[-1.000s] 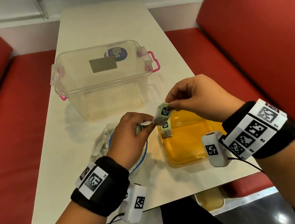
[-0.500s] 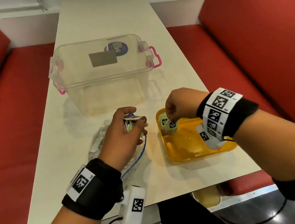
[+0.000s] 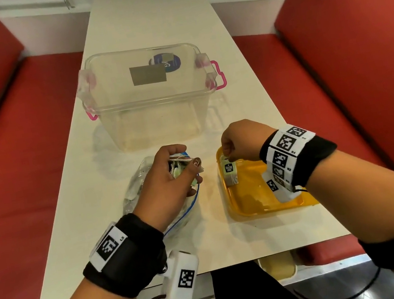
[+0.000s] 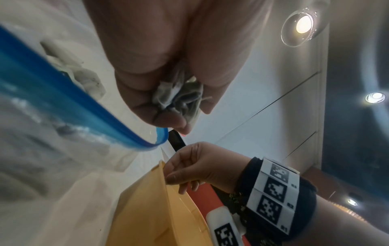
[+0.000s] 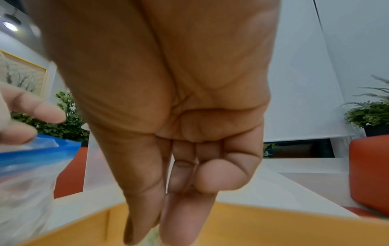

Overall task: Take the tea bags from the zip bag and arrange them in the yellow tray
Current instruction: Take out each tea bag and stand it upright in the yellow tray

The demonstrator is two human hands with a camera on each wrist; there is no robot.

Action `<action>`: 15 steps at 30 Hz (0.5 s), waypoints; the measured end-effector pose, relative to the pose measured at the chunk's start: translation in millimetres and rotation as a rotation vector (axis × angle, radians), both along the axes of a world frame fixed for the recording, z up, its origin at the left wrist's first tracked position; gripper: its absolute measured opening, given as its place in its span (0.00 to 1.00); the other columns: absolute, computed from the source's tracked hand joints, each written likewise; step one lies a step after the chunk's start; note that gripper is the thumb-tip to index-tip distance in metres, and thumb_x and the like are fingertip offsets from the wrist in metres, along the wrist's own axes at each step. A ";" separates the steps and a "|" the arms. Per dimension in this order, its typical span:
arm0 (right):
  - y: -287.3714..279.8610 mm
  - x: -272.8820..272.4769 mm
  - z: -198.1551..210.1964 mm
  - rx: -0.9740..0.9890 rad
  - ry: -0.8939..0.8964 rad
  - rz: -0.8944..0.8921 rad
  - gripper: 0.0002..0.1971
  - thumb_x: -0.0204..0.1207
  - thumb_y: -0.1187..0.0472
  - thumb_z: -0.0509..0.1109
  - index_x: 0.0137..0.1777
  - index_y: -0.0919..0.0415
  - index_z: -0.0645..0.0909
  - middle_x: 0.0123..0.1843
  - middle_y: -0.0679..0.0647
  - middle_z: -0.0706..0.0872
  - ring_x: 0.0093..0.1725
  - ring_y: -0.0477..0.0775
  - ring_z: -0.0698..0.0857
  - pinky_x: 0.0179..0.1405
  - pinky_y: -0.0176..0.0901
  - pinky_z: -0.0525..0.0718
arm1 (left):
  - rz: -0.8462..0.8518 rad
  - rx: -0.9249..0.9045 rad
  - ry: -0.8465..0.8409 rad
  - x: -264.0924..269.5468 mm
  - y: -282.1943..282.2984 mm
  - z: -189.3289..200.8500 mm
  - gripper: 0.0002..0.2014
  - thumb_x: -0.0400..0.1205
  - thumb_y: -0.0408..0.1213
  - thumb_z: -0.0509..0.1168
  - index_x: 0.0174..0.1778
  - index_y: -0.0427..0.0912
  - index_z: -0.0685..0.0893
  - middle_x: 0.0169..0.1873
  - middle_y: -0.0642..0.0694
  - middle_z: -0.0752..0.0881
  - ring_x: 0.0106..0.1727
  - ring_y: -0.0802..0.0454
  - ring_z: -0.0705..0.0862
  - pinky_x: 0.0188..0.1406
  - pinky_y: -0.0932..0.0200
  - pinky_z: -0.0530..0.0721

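Note:
My left hand hovers over the clear zip bag with the blue zip strip and grips a bunch of tea bags. In the left wrist view its fingers curl round those crumpled tea bags beside the zip bag's blue edge. My right hand reaches into the far left corner of the yellow tray and pinches the top of a tea bag standing there. The right wrist view shows thumb and forefinger pressed together over the yellow tray, with the tea bag almost hidden.
A large clear plastic box with pink latches stands just behind both hands on the white table. Red benches run along both sides. The tray sits close to the table's near right edge.
My right hand has taken a tea bag from the left hand's bunch and lowered it into the tray's far left corner. The left hand has sunk toward the zip bag.

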State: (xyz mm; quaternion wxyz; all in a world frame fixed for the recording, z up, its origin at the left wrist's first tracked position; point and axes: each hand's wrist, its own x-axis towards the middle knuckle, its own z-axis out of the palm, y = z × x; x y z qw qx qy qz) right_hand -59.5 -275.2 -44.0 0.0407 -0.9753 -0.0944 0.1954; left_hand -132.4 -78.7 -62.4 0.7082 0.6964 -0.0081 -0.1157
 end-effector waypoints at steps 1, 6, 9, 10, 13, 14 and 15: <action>-1.4 -1.2 3.1 0.009 -0.025 -0.005 0.06 0.74 0.62 0.74 0.50 0.59 0.87 0.49 0.51 0.87 0.50 0.53 0.84 0.45 0.40 0.77 | -0.011 -0.005 0.006 -0.1 0.0 -0.5 0.14 0.83 0.37 0.67 0.63 0.47 0.75 0.46 0.42 0.89 0.40 0.55 0.88 0.33 0.63 0.83; 4.0 -17.5 34.8 0.266 -0.150 -0.004 0.06 0.76 0.55 0.73 0.48 0.56 0.88 0.44 0.48 0.89 0.32 0.38 0.80 0.34 0.31 0.75 | -0.028 -0.028 0.035 0.5 -4.0 -2.7 0.15 0.82 0.34 0.67 0.64 0.44 0.75 0.43 0.44 0.89 0.39 0.53 0.88 0.31 0.64 0.83; 21.1 -36.8 58.1 0.506 -0.121 0.039 0.10 0.74 0.49 0.74 0.45 0.55 0.89 0.34 0.42 0.86 0.31 0.35 0.82 0.30 0.23 0.75 | -0.058 0.010 0.026 1.7 -6.4 -3.0 0.14 0.83 0.35 0.66 0.63 0.45 0.74 0.44 0.43 0.89 0.41 0.51 0.88 0.32 0.63 0.84; 26.5 -41.6 61.2 0.527 -0.107 0.059 0.10 0.73 0.48 0.75 0.44 0.54 0.89 0.33 0.40 0.85 0.32 0.32 0.82 0.30 0.22 0.74 | -0.071 0.031 0.015 2.2 -7.4 -3.1 0.12 0.83 0.35 0.66 0.62 0.45 0.75 0.44 0.44 0.90 0.41 0.51 0.89 0.33 0.63 0.84; 35.2 -47.8 56.1 0.443 -0.144 0.112 0.06 0.74 0.51 0.74 0.44 0.52 0.87 0.30 0.36 0.81 0.32 0.32 0.80 0.31 0.23 0.72 | -0.095 0.069 -0.015 2.2 -10.5 -1.5 0.10 0.82 0.33 0.66 0.57 0.46 0.76 0.44 0.43 0.89 0.40 0.51 0.89 0.34 0.61 0.84; 35.4 -47.8 53.8 0.422 -0.168 0.116 0.05 0.75 0.52 0.73 0.44 0.52 0.87 0.31 0.37 0.81 0.31 0.33 0.79 0.30 0.23 0.70 | -0.104 0.077 -0.026 1.9 -11.3 -1.2 0.10 0.82 0.34 0.66 0.57 0.47 0.76 0.45 0.43 0.89 0.40 0.51 0.89 0.34 0.61 0.85; 34.0 -47.5 52.0 0.418 -0.186 0.104 0.05 0.76 0.54 0.72 0.45 0.53 0.87 0.31 0.38 0.80 0.31 0.34 0.78 0.31 0.23 0.68 | -0.113 0.081 -0.034 1.2 -11.8 -1.0 0.10 0.82 0.35 0.67 0.57 0.48 0.76 0.46 0.43 0.89 0.40 0.50 0.89 0.34 0.60 0.85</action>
